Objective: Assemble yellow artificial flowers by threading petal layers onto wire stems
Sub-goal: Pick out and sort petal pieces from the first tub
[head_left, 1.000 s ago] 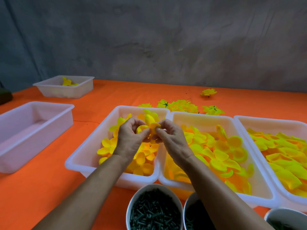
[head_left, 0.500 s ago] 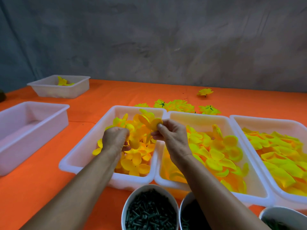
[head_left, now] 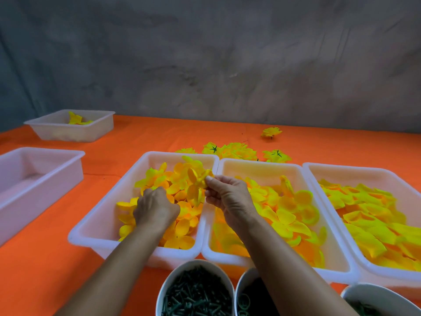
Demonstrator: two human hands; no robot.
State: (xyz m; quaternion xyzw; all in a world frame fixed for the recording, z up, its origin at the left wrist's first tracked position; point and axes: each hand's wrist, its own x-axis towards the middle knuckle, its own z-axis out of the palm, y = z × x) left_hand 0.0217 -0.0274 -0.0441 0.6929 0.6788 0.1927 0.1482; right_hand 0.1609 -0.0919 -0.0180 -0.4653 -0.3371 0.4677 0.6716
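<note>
A rough grey wall (head_left: 227,60), mottled with darker smears, fills the upper half of the view. Below it runs a tabletop (head_left: 159,135) under a bright orange cover (faintly creased at the left). The light is soft and even, casting only weak shadows.

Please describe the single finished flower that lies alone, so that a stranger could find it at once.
Start from the three white bins of yellow petals at the front of the orange table. Behind them lies a cluster of finished flowers. The lone flower lies farther back and to the right, nearest the grey wall, touching no other.
</note>
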